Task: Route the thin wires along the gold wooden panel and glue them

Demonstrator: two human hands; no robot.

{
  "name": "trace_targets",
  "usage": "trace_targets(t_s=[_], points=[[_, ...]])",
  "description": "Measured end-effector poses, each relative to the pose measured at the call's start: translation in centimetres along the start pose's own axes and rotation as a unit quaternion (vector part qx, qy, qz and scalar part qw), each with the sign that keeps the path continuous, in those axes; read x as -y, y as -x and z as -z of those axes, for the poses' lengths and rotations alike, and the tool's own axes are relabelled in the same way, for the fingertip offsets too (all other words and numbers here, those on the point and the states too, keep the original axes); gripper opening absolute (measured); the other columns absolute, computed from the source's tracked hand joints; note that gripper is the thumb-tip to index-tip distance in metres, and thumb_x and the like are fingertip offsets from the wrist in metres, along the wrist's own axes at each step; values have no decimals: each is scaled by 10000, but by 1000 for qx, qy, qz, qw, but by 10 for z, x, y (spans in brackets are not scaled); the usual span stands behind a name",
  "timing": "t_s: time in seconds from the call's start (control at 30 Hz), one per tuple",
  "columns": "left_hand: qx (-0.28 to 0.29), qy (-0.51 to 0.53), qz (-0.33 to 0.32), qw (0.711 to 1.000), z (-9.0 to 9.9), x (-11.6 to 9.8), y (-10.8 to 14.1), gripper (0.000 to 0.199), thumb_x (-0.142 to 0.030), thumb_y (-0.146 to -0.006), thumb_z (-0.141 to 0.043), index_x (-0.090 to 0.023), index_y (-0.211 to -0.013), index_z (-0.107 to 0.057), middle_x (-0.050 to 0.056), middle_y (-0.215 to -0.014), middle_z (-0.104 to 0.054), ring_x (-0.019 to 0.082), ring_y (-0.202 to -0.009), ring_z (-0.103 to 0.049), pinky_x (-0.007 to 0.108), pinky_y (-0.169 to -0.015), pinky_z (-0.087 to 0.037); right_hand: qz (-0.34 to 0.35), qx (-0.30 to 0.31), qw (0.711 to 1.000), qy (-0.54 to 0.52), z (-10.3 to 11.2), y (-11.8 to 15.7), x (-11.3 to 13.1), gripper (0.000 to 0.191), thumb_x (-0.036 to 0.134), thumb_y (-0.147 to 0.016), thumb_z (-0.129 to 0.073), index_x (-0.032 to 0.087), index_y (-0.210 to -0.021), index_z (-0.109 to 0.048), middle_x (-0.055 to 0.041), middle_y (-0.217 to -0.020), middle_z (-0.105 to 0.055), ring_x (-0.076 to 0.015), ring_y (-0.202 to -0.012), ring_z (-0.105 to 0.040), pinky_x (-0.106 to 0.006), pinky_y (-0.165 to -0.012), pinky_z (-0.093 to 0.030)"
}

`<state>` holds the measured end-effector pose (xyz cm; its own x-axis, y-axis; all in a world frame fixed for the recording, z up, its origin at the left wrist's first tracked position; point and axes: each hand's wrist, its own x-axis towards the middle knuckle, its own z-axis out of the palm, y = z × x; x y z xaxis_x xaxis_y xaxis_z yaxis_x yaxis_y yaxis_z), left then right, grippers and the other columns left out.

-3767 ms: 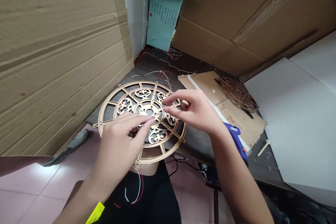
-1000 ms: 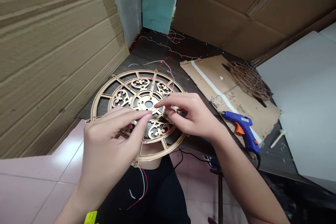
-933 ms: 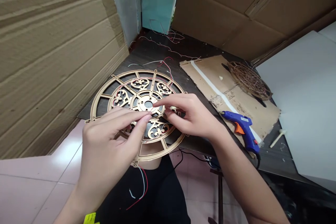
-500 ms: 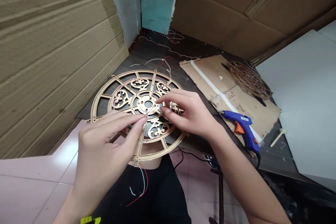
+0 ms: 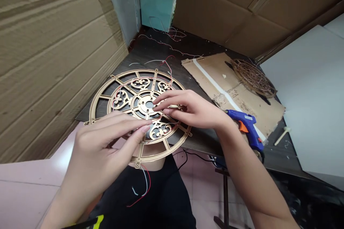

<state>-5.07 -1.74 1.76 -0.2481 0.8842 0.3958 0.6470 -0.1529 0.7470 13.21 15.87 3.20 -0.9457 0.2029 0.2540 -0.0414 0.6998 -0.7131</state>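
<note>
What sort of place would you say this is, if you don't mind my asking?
Most likely a makeshift craft workspace: a blue hot glue gun lies on a dark tabletop near a laser-cut wooden frame, and large cardboard sheets screen the corner.

A blue hot glue gun [image 5: 248,128] with an orange trigger lay on the dark surface [image 5: 150,52], its tip resting near a flat cardboard sheet [image 5: 206,78] with a white strip along it. On that sheet sat a round brown lattice disc [image 5: 254,78]. A short cream stick [image 5: 282,136] lay beside a large white board [image 5: 314,96]. Tan corrugated cardboard walls [image 5: 53,43] rose behind, around a teal paper printed with dark characters [image 5: 157,0], above pale pink floor tiles [image 5: 24,200].
</note>
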Motion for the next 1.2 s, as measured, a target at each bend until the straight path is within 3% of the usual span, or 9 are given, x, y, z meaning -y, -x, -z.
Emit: trace_targets(t_s=[0.1,0.27,0.43,0.6,0.7,0.83,1.2], points=[[0,5,-15,1000,2,0,-2,110,-314,-917,-734,-400,-943,-798,-124,-939,-799,128,-876,-731,302,-818,-595,-14,39,998,-50,6,2,-1,177,139,-1019,-603,103,-1107,-752,-135,-1160,-740,-193,-1096,-690,-378,-1018,-534],[0,12,-31,999,0,0,-2,149,-282,-927,-731,-415,-969,-782,-152,-965,-792,97,-880,-726,284,-822,-581,-25,53,996,-65,5,3,-2,133,155,-994,-671,153,-1079,-773,-83,-1063,-743,-164,-984,-681,-334,-908,-545],[-7,26,-9,1000,0,-1,-2,148,-292,-912,-742,-421,-965,-794,-142,-947,-793,116,-872,-729,300,-834,-596,-36,29,997,-69,5,4,-2,66,172,-936,-766,161,-989,-804,-47,-955,-744,-137,-886,-668,-269,-784,-521],[-12,12,65,998,-2,6,1,96,-345,-902,-752,-420,-945,-793,-137,-942,-785,110,-872,-722,281,-756,-559,-47,-56,997,-30,6,7,1,33,189,-899,-816,167,-922,-809,-30,-924,-740,-126,-858,-664,-258,-763,-501],[-2,-20,36,999,-5,10,0,84,-338,-909,-729,-385,-939,-792,-113,-969,-793,127,-917,-730,301,-818,-562,-33,-91,995,13,5,7,3,27,188,-905,-811,166,-922,-809,-27,-911,-732,-124,-849,-657,-261,-767,-496],[11,-27,0,1000,-10,8,-4,87,-310,-916,-707,-340,-937,-786,-69,-978,-799,165,-925,-740,359,-889,-584,-21,-94,995,37,3,7,5,29,194,-932,-780,178,-942,-802,-23,-934,-729,-129,-866,-659,-269,-769,-495],[17,-8,61,998,-5,5,-2,64,-340,-892,-726,-352,-921,-781,-64,-955,-790,167,-895,-729,344,-783,-556,-28,-81,995,46,3,7,6,33,191,-945,-760,183,-940,-791,-24,-927,-725,-137,-873,-659,-283,-792,-499]])
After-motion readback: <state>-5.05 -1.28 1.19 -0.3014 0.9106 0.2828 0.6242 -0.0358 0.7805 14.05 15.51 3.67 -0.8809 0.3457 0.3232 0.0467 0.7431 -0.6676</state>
